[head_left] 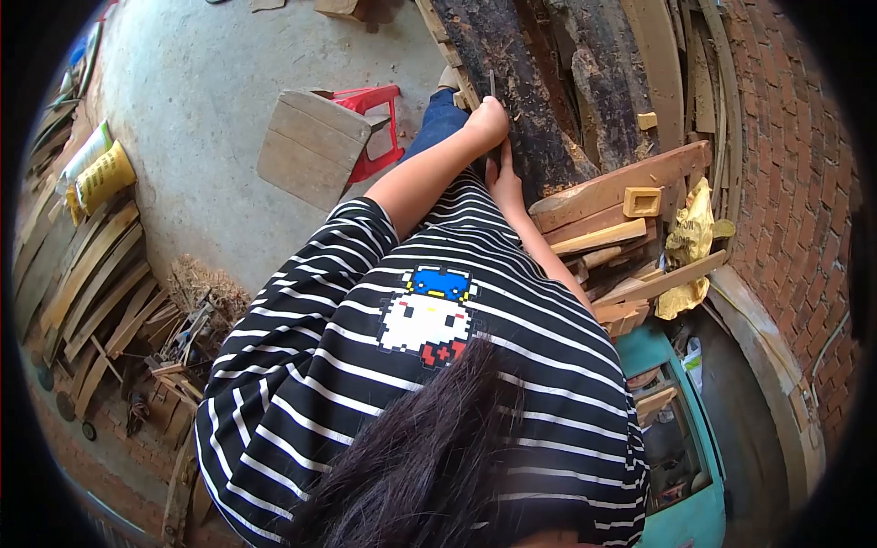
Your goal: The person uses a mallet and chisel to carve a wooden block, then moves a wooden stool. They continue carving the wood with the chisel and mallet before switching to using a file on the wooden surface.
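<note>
My left hand (490, 124) is closed in a fist around a thin grey metal tool (491, 84), which sticks up past the knuckles. Its exact kind I cannot make out. Just below it is my right hand (505, 181), with one finger pointing up along the tool's line. The rest of its fingers curl out of sight, and what they hold is hidden. Both hands are at the near left edge of a dark, chip-strewn wooden slab (539, 100). A pale wooden strip (437, 32) runs along that edge.
A red plastic stool (384, 137) with a wooden board (311, 137) stands left. At right are stacked wood offcuts (598, 236), a square wooden block (642, 202), gold crumpled wrapping (692, 233) and a turquoise cabinet (699, 420). Curved planks (96, 274) and a yellow sack (102, 178) lie far left.
</note>
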The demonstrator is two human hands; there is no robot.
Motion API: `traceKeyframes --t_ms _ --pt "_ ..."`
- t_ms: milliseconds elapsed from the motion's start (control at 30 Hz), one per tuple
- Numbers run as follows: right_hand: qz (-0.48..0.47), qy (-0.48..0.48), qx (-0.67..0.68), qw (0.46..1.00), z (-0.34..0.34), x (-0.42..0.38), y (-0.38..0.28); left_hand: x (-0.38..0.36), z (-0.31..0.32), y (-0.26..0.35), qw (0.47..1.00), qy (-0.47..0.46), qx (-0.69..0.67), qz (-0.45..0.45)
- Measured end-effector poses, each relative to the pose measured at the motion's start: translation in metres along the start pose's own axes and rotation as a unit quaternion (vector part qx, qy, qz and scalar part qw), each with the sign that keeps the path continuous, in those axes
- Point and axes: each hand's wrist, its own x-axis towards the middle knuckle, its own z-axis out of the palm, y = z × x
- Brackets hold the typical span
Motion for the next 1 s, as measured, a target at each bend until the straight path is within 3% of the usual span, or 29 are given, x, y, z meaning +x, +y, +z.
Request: traceKeyframes --t_ms 67,100,133,200,233,267,333,400,467,533,567,600,633,667,733,800,933,1000 --pt "0.008 -0.006 -0.017 1.0 -0.006 -0.001 -0.004 0.022 0.031 -0.018 0.998 -0.004 0.022 0.059" --pt "0.018 -0.014 -0.031 0.999 -0.009 -0.001 -0.004 0.022 0.025 -0.017 0.992 -0.009 0.047 0.114" --pt "0.018 -0.013 -0.034 0.999 -0.01 -0.001 -0.004 0.02 0.021 -0.016 0.992 -0.009 0.044 0.116" --pt "0.007 -0.002 -0.043 0.999 -0.012 -0.001 -0.006 0.017 0.016 -0.014 0.952 -0.037 0.188 0.237" --pt "0.007 0.002 -0.063 0.998 -0.014 -0.001 -0.007 0.017 0.017 -0.009 0.975 -0.024 0.127 0.179" --pt "0.007 0.002 -0.064 0.998 -0.016 0.004 -0.01 0.024 0.013 -0.004 0.976 -0.024 0.126 0.178" --pt "0.01 0.051 -0.125 0.991 -0.031 0.028 -0.04 0.047 -0.01 0.012 0.985 0.073 -0.154 0.003" --pt "0.04 0.051 -0.113 0.992 -0.046 0.053 -0.075 0.09 -0.05 0.022 0.98 -0.076 0.135 0.125" --pt "0.004 0.077 -0.079 0.994 -0.053 0.072 -0.087 0.113 -0.078 0.024 0.98 -0.12 0.104 0.12" --pt "0.001 0.044 0.078 0.996 -0.061 0.077 -0.094 0.105 -0.101 0.023 0.988 -0.104 0.06 0.099" --pt "0.041 0.002 0.129 0.991 -0.068 0.073 -0.097 0.093 -0.11 0.02 0.947 -0.097 0.198 0.233" --pt "-0.012 0.029 0.114 0.993 -0.055 0.077 -0.072 0.085 -0.116 0.02 0.871 -0.087 0.328 0.356" --pt "-0.015 0.026 0.071 0.997 -0.061 0.068 -0.07 0.085 -0.091 0.013 0.965 -0.069 0.124 0.221" --pt "-0.016 0.024 0.03 0.999 -0.066 0.051 -0.066 0.084 -0.064 0.005 0.993 -0.047 -0.088 0.07" --pt "-0.024 0.007 0.026 0.999 -0.066 0.031 -0.036 0.05 -0.051 0.012 0.985 -0.075 -0.154 -0.014" --pt "-0.044 0.012 0.003 0.999 -0.063 0.012 -0.005 0.028 -0.028 0.01 0.988 -0.086 -0.128 0.023" --pt "0.004 -0.034 0.014 0.999 -0.075 -0.008 0.008 0.009 -0.016 0.018 0.961 -0.182 -0.199 -0.064" --pt "0.019 -0.044 0.013 0.999 -0.082 -0.009 0.001 0.011 -0.013 0.018 0.966 -0.208 -0.154 -0.012"
